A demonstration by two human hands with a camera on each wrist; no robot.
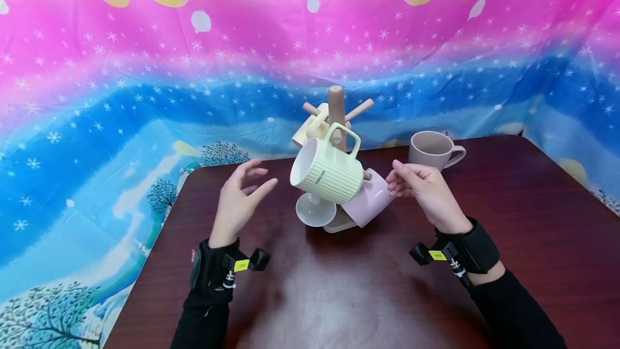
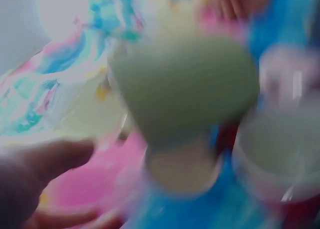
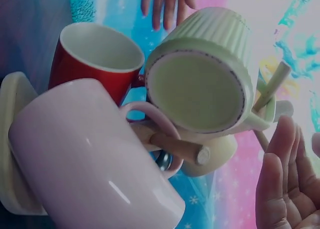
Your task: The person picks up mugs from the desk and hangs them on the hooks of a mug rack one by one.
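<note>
A wooden mug tree (image 1: 336, 104) stands on the table with several mugs on it. At the front hangs a ribbed light-green mug (image 1: 334, 176), tilted with its mouth to the left. A lilac mug (image 3: 95, 154) hangs by its handle on a lower peg, and a red mug (image 3: 75, 71) with a white inside is beside it. Behind the green one is a cream mug (image 1: 306, 129). My left hand (image 1: 239, 198) hovers left of the green mug, fingers apart, holding nothing. To the right of the lilac mug, my right hand (image 1: 426, 193) hovers with loosely bent fingers, holding nothing.
A grey-beige mug (image 1: 430, 149) stands upright at the back right of the dark wooden table (image 1: 339, 295), behind my right hand. A colourful patterned cloth (image 1: 271, 31) hangs behind the table. The left wrist view is blurred.
</note>
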